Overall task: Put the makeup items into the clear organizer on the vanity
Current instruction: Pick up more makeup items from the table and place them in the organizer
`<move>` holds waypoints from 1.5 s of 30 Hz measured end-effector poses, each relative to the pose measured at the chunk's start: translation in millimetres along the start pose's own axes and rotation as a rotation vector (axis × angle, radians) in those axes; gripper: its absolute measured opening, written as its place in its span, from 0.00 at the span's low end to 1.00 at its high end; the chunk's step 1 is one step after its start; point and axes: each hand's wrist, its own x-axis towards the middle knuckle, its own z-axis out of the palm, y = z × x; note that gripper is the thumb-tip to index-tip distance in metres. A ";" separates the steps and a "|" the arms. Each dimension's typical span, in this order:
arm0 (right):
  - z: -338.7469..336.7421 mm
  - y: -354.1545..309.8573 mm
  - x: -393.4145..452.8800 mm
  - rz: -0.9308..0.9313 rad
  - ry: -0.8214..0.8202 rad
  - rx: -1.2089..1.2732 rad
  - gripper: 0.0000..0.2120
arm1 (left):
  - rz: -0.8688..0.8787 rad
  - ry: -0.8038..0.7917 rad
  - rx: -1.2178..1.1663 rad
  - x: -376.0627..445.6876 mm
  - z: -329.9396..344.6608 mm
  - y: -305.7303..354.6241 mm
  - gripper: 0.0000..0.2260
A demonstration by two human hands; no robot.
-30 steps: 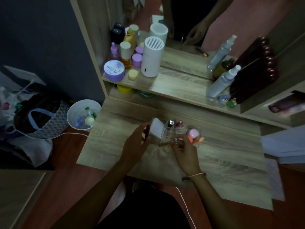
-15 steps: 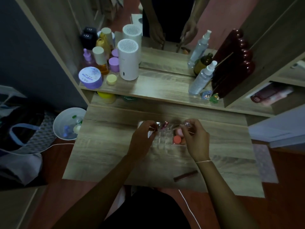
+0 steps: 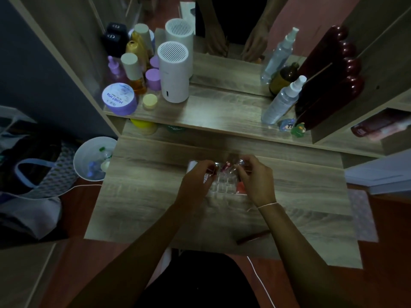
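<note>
The clear organizer (image 3: 222,186) sits mid-table on the vanity, between my hands. My left hand (image 3: 196,182) curls around its left end, next to a white item (image 3: 191,165). My right hand (image 3: 255,182) is at its right end, fingertips pinching a silver-capped tube (image 3: 240,162) in the back row. A red lipstick (image 3: 228,166) stands in a back slot and an orange sponge (image 3: 241,187) shows beside my right palm. A brown pencil (image 3: 253,236) lies loose near the table's front edge.
The upper shelf carries a white cylinder device (image 3: 173,72), a purple jar (image 3: 119,98), several bottles at left, and spray bottles (image 3: 281,101) at right before the mirror. A white bin (image 3: 91,158) and a bag (image 3: 33,174) sit on the floor, left.
The brown pencil that was in my right hand a second ago now lies on the table near the front edge. My right hand has moved onto the organizer's back row.
</note>
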 end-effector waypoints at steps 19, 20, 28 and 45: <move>11.8 4.1 4.2 -0.024 -0.008 -0.096 0.12 | 0.077 -0.048 0.082 -2.4 1.7 -12.5 0.06; 11.9 4.2 4.0 -0.022 -0.007 -0.098 0.13 | 0.081 -0.049 0.080 -2.8 0.7 -13.1 0.07; 7.9 8.8 2.9 0.004 0.006 -0.084 0.16 | 0.110 -0.051 0.072 -2.5 0.5 -13.4 0.11; -29.0 38.9 -54.3 0.125 0.228 0.014 0.15 | 0.197 0.055 0.147 -55.6 7.4 -8.2 0.07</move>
